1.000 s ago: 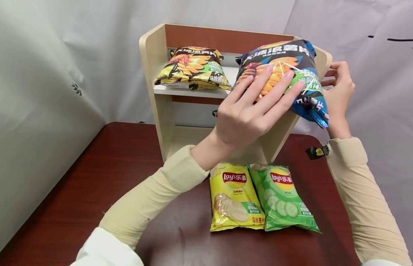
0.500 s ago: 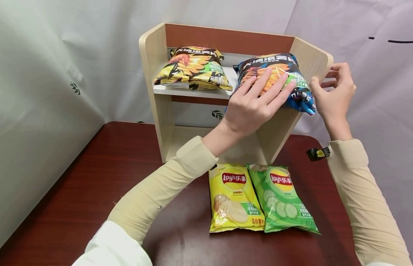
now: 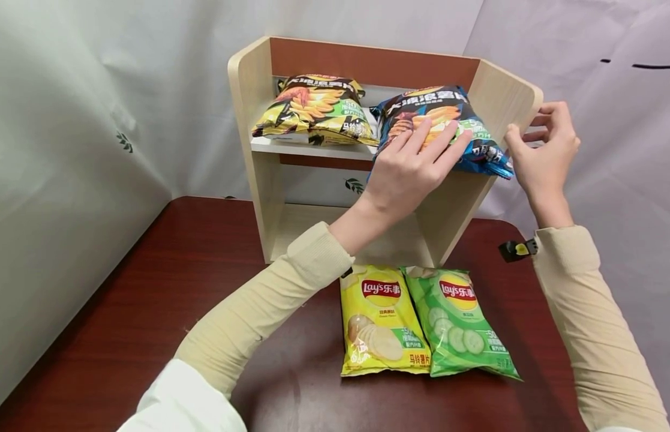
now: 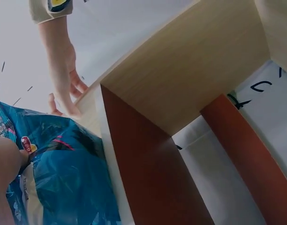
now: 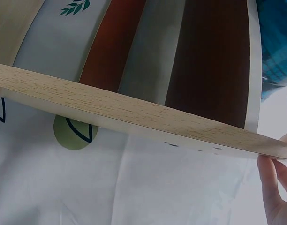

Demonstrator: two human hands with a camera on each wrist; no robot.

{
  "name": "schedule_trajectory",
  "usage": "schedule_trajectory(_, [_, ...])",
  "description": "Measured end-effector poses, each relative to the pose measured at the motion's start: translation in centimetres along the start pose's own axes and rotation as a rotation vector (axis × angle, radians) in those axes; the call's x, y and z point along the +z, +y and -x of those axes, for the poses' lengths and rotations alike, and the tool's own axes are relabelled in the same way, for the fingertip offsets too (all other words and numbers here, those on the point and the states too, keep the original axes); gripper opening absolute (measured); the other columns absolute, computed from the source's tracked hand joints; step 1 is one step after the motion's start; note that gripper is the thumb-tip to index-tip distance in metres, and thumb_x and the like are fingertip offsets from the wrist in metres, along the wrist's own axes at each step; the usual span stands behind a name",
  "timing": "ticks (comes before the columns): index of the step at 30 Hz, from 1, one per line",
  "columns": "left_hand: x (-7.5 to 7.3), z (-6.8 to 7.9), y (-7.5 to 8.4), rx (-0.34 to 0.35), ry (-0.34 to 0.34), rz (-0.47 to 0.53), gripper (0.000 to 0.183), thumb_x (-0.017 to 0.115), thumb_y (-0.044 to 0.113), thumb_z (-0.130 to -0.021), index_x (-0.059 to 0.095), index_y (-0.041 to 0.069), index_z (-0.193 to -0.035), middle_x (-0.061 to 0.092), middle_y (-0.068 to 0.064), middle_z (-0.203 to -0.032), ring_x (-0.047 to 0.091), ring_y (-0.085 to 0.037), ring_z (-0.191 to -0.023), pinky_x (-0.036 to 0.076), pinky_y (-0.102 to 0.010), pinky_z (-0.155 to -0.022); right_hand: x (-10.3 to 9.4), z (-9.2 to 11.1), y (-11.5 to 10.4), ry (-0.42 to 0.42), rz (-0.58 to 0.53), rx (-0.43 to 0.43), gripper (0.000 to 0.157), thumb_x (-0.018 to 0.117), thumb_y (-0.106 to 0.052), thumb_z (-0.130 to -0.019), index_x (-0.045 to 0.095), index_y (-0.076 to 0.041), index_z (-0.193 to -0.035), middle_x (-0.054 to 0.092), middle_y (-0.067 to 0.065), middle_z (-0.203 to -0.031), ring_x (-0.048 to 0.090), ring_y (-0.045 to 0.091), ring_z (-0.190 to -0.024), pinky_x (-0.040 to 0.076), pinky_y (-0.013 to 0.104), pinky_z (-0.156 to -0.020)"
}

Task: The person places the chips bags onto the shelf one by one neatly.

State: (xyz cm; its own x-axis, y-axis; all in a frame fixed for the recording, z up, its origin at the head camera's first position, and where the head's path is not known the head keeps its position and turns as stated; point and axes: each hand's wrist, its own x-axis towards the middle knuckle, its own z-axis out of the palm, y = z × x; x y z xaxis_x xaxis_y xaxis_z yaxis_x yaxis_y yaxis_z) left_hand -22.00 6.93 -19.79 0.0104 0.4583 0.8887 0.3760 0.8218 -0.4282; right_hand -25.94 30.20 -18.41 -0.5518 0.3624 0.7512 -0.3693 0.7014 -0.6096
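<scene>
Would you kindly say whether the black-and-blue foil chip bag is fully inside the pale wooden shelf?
Not fully: the bag is under the left hand, its blue lower end jutting out from the shelf.

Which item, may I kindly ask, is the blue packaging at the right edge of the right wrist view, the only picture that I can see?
Observer: The head view shows it is a blue and black chip bag with chips pictured on its front.
Operator: Thank you. Could you tell me whether anything is touching that front?
Observer: Yes, the left hand has its fingers across it.
Operator: And, if you would, is there another item beside it?
Observer: Yes, a yellow and black chip bag lies to its left, on the upper level of the shelf.
</scene>
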Motion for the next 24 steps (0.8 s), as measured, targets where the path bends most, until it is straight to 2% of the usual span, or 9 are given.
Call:
schedule_trajectory(11, [0.41, 0.09, 0.14, 0.022, -0.205, 0.076, 0.049, 0.02, 0.013, -0.106, 0.057, 0.024, -0.135, 0.061, 0.006, -0.133, 0.06, -0.019, -0.121, 0.05, -0.031, -0.098, -0.04, 0.15, 0.11, -0.01, 0.016, 0.007, 0.028, 0.063, -0.029, -0.084, 0.063, -0.027, -0.112, 0.06, -0.023, -0.09, 0.055, -0.011, -0.065, 0.044, 0.005, -0.062])
schedule_trajectory(20, [0.87, -0.2, 0.1, 0.068, -0.308, 0.153, 0.046, 0.021, 0.014, -0.107, 0.046, 0.023, -0.144, 0.05, 0.002, -0.145, 0.052, -0.021, -0.131, 0.043, -0.033, -0.107, -0.14, 0.18, -0.08, -0.001, 0.023, -0.011, 0.028, 0.063, -0.029, -0.084, 0.063, -0.027, -0.112, 0.059, -0.024, -0.089, 0.054, -0.012, -0.065, 0.046, 0.005, -0.065])
schedule_trajectory(24, [0.74, -0.27, 0.08, 0.084, -0.362, 0.208, 0.043, 0.027, 0.027, -0.106, 0.042, 0.024, -0.146, 0.044, -0.001, -0.15, 0.043, -0.021, -0.137, 0.036, -0.035, -0.113, -0.1, 0.13, -0.07, 0.0, 0.018, -0.008, 0.027, 0.062, -0.029, -0.084, 0.063, -0.027, -0.111, 0.058, -0.024, -0.087, 0.054, -0.012, -0.064, 0.046, 0.006, -0.064])
